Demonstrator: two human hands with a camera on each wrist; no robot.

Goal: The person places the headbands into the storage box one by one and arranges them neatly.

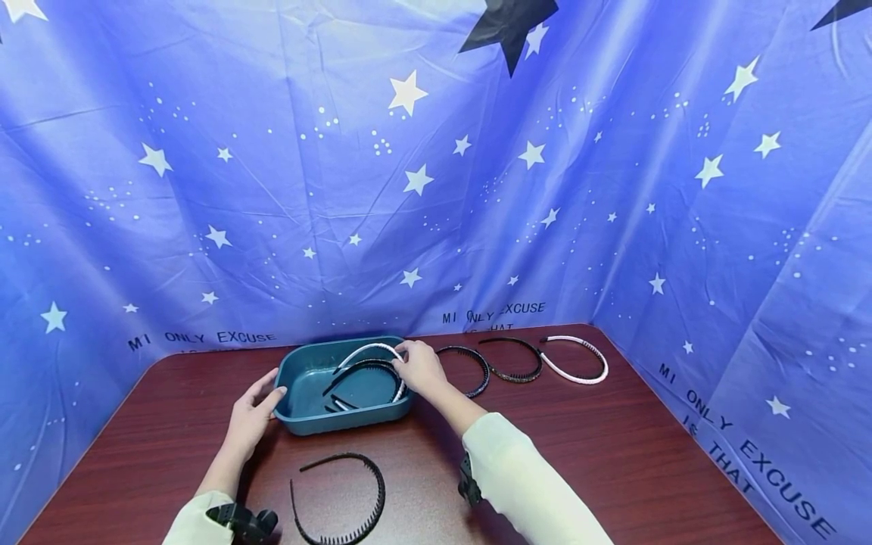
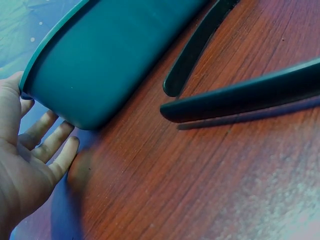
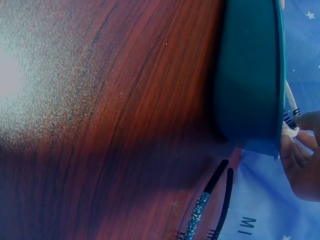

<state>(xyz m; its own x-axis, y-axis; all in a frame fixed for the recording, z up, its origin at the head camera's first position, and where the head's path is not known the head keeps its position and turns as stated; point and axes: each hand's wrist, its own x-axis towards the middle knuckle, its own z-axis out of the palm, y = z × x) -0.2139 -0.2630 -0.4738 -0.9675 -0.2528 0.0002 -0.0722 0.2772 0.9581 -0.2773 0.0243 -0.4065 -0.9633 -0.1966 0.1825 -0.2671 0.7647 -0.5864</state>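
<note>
A teal plastic basin (image 1: 341, 422) stands toward the back of the table. My left hand (image 1: 247, 420) grips its left end, thumb at the rim and fingers against the outer wall. Over the right end of the basin, my right hand (image 1: 421, 369) pinches a white headband (image 1: 368, 347) with dark teeth; in the right wrist view the thumb and fingers (image 3: 300, 145) meet on it just past the rim. A black headband (image 1: 350, 367) and other headband ends (image 1: 344, 405) lie inside the basin, partly hidden by the right hand.
Right of the basin, a dark glittery headband (image 1: 486, 372), a black patterned headband (image 1: 527, 377) and a white braided headband (image 1: 575, 378) lie in a row. A black toothed headband (image 1: 381, 496) lies in front. Behind the table hangs a blue star-printed curtain (image 1: 354, 189).
</note>
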